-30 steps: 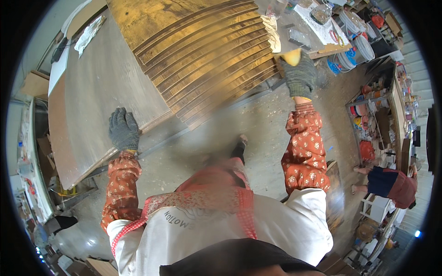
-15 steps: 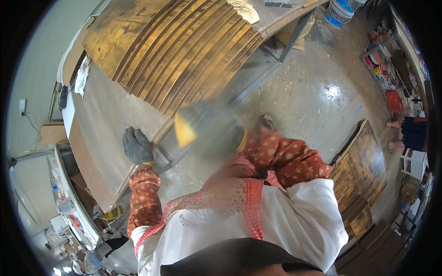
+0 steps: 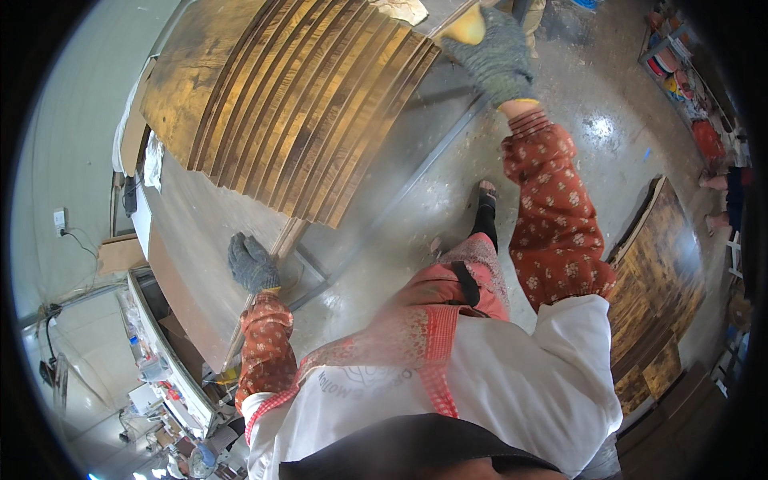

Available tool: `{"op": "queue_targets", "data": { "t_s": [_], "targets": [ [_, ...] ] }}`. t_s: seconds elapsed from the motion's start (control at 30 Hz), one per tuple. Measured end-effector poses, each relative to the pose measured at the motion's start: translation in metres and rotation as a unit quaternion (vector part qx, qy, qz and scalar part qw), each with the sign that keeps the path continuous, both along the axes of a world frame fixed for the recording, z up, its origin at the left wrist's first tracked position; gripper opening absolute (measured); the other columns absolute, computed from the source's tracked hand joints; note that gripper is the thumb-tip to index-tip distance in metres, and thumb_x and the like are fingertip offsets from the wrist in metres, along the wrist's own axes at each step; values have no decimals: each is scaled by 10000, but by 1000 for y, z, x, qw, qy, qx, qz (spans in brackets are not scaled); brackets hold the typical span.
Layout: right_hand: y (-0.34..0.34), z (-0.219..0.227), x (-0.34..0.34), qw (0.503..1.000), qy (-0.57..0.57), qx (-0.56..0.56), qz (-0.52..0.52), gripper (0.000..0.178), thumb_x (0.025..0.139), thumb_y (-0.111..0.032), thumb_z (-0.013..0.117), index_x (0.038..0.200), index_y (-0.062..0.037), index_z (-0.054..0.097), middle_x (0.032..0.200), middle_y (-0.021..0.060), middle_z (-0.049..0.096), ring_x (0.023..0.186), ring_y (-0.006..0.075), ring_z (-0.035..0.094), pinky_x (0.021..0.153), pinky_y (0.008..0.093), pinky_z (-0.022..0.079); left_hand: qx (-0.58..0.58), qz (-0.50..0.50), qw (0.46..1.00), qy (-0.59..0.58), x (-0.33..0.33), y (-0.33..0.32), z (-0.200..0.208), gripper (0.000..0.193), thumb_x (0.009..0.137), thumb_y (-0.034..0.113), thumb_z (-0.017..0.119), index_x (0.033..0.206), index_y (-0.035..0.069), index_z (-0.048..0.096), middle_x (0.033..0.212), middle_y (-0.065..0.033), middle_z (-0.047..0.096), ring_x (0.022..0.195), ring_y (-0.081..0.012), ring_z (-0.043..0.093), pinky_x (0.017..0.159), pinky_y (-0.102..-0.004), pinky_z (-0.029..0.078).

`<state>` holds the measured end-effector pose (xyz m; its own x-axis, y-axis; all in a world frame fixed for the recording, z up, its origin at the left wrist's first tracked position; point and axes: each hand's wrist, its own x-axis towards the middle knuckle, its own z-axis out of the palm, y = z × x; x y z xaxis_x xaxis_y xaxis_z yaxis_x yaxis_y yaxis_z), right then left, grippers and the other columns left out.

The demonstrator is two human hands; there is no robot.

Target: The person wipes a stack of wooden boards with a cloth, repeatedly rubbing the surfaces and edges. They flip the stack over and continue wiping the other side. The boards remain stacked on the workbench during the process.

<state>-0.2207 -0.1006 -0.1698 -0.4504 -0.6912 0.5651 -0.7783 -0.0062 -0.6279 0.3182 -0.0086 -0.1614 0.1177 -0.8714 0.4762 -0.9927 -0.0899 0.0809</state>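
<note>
A fanned row of overlapping brown-stained wooden boards [image 3: 280,104] lies on the worktable [image 3: 200,216], glossy faces up. My right hand [image 3: 498,60], in a grey knit glove, reaches out past the far right end of the row. It grips a yellowish pad [image 3: 466,27], perhaps a sponge or folded cloth; its exact kind is unclear. Gloved the same way, my left hand [image 3: 252,264] rests on the table near its front edge, fingers extended and holding nothing. The boards' nearest corner is a little to its right.
More stained boards [image 3: 660,272] lean in a stack at the right. A crumpled cream cloth [image 3: 402,10] lies at the table's far side. Shelving with assorted containers [image 3: 676,72] stands far right, near another person's legs [image 3: 714,182]. A cluttered bench [image 3: 172,360] is at the lower left.
My right hand has swung from near my body, by the boards' near end, out to the far right with the pad. My left hand stays on the table.
</note>
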Motion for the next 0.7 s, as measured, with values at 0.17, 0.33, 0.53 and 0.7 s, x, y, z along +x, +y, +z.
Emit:
{"op": "queue_targets", "data": {
  "t_s": [0.17,0.33,0.53,0.7],
  "targets": [
    [54,7,102,975,57,-91,196,522,827,-361,645,1189,14,598,1133,178,620,1016,359,606,899,473,475,0,1,1000,-3,-3,2,2,373,953,283,490,1134,-1,652,1210,-206,616,1154,-363,554,1011,-449,418],
    [98,44,141,956,12,14,292,320,865,-233,556,1112,-38,611,1096,146,619,949,320,620,858,455,478,5,9,1000,20,-8,3,5,392,948,296,497,1137,-12,649,1217,-203,614,1163,-363,548,1018,-449,414],
    [8,21,16,987,114,109,41,637,712,-458,781,1173,-47,623,1078,147,658,992,325,614,883,423,487,10,4,1000,29,-10,5,7,392,944,294,506,1140,-14,648,1219,-203,612,1163,-364,547,1022,-448,412],
    [14,1,16,997,75,-2,16,562,757,-432,771,1122,-25,641,1024,149,675,956,308,641,848,407,507,7,3,1000,7,-10,4,6,388,946,286,498,1151,-8,646,1223,-204,610,1163,-364,547,1022,-447,410]
  ]
}}
